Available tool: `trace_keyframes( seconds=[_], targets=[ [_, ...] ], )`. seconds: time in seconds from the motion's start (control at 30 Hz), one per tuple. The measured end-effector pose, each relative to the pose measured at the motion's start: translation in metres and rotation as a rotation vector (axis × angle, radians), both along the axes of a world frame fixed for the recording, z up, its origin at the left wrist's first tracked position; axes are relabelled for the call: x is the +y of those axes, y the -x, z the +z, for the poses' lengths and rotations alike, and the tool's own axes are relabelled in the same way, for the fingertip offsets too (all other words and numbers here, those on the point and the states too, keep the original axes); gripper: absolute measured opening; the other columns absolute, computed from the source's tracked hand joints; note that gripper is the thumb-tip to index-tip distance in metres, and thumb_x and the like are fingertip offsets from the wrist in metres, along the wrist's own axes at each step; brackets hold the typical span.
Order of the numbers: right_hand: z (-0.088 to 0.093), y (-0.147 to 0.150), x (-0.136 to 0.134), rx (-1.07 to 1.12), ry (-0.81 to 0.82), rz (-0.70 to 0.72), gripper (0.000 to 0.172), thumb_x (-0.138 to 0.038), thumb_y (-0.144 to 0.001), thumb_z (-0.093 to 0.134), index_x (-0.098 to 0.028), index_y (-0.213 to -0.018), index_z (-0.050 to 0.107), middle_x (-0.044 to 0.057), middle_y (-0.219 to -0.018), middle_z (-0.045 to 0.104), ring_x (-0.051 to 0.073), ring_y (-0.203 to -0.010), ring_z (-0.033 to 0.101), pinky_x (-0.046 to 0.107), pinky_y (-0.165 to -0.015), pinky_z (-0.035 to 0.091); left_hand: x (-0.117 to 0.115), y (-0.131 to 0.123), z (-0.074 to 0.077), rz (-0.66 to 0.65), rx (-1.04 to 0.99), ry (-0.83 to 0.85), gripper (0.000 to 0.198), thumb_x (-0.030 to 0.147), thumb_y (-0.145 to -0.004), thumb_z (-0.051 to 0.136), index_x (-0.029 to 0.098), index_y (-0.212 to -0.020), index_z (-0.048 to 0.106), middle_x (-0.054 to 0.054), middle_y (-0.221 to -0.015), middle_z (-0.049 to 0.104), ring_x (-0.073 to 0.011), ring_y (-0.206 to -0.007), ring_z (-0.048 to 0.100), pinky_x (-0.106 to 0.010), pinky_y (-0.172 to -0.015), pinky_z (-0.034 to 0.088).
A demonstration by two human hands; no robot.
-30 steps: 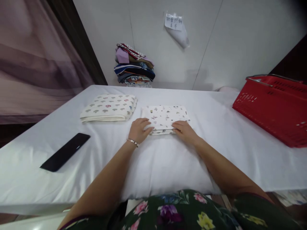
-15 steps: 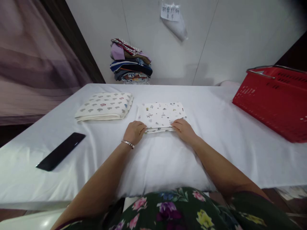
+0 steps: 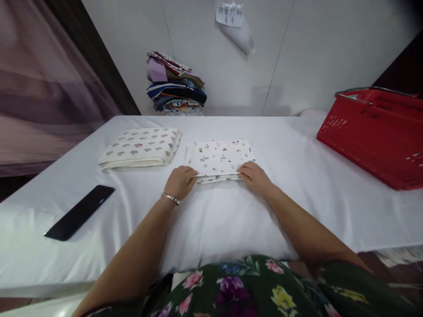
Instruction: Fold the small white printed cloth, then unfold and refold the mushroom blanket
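A white cloth (image 3: 220,156) with small printed motifs lies folded in a flat rectangle on the white-covered table. At its near left corner my left hand (image 3: 180,181), with a bracelet at the wrist, pinches the edge. My right hand (image 3: 254,176) grips the near right corner in the same way, thumb and fingers closed on the fabric. Lower layers of the fold show just beneath the front edge. Left of it lies another folded cloth (image 3: 140,147), cream with grey mushroom-like prints, touched by neither hand.
A black flat slab (image 3: 79,212) resembling a phone lies at the left. The red plastic basket (image 3: 373,136) stands at the right. Behind the table's far edge is a stack of folded fabrics (image 3: 176,83) against the wall, below a paper sign (image 3: 229,14).
The view has shifted slightly, moving most things a little left in the picture. Both hands still hold the near corners of the folded cloth, which looks the same.
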State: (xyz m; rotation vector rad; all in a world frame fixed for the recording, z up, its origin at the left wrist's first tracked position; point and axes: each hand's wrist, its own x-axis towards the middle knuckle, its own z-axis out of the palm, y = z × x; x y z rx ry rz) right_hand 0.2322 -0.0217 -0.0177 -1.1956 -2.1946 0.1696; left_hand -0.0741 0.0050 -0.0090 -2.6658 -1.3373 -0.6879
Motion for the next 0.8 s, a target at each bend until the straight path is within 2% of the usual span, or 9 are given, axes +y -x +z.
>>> trace_keyframes(
  seconds=[0.2,0.43,0.57,0.8],
  targets=[
    [0.0014,-0.0028,0.0003,-0.022,0.04,0.038,0.021,-0.03,-0.086,0.052,-0.021,-0.101,0.064,0.008,-0.096,0.06,0.021,-0.09,0.053,0.038,-0.08,0.043,0.0019,0.0035,-0.0022,-0.046,-0.051,0.042,0.027,0.041,-0.079,0.057,0.02,-0.093,0.065,-0.006,-0.092,0.065,-0.0197,-0.084,0.056,-0.034,-0.076,0.043],
    [-0.0024,-0.0009,0.001,0.035,0.044,-0.007,0.022,-0.029,-0.089,0.046,-0.022,-0.097,0.065,0.007,-0.094,0.061,0.02,-0.088,0.054,0.036,-0.079,0.044,0.0029,0.0012,-0.0022,-0.052,-0.006,0.011,0.026,0.036,-0.087,0.045,0.019,-0.088,0.065,-0.006,-0.088,0.065,-0.019,-0.08,0.055,-0.033,-0.072,0.041],
    [-0.0011,0.0008,-0.0002,0.083,0.003,-0.03,0.023,-0.028,-0.09,0.044,-0.022,-0.095,0.065,0.007,-0.093,0.061,0.02,-0.088,0.053,0.034,-0.079,0.044,0.0011,-0.0027,-0.0009,-0.01,0.03,0.006,0.029,0.033,-0.09,0.039,0.018,-0.084,0.063,-0.006,-0.085,0.064,-0.0193,-0.077,0.053,-0.034,-0.07,0.039],
    [0.0024,-0.0014,0.0019,-0.045,0.056,0.022,0.022,-0.028,-0.09,0.045,-0.021,-0.095,0.065,0.007,-0.094,0.061,0.02,-0.087,0.054,0.036,-0.079,0.042,0.0013,-0.003,-0.0001,-0.012,0.041,0.029,0.031,0.034,-0.09,0.037,0.018,-0.082,0.062,-0.007,-0.084,0.064,-0.0195,-0.077,0.052,-0.034,-0.07,0.04]
  ],
)
